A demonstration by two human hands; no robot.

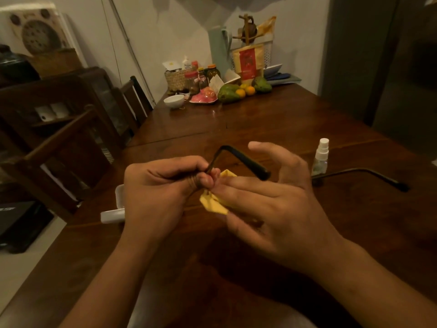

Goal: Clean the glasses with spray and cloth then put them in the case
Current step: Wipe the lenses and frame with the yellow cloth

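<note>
Your left hand (163,183) is closed tight around the front of the glasses (238,159), pinching them near the hinge, so the frame sits right between your two hands above the middle of the table (260,119). One dark arm of the glasses rises from your left fingertips toward twelve o'clock, bends, then runs down toward four o'clock, its tip ending just in front of your right palm. The other arm pokes out past your right hand toward three o'clock, low over the wood. Your right hand (267,197) is half open: thumb lifted free, fingers loosely pressing the yellow cloth (214,203) against the lens area, which is hidden behind your fingers. The lens lies at about nine o'clock from your right fingertips, touching them, so the wiping hand is the nearer one and the stroke should run along the frame's long axis, left to right. The spray bottle (321,157) stands upright at two o'clock from your right hand, cap on. The white case (113,209) lies open at eight o'clock from your left hand, partly hidden behind it; what shows of it holds nothing.
</note>
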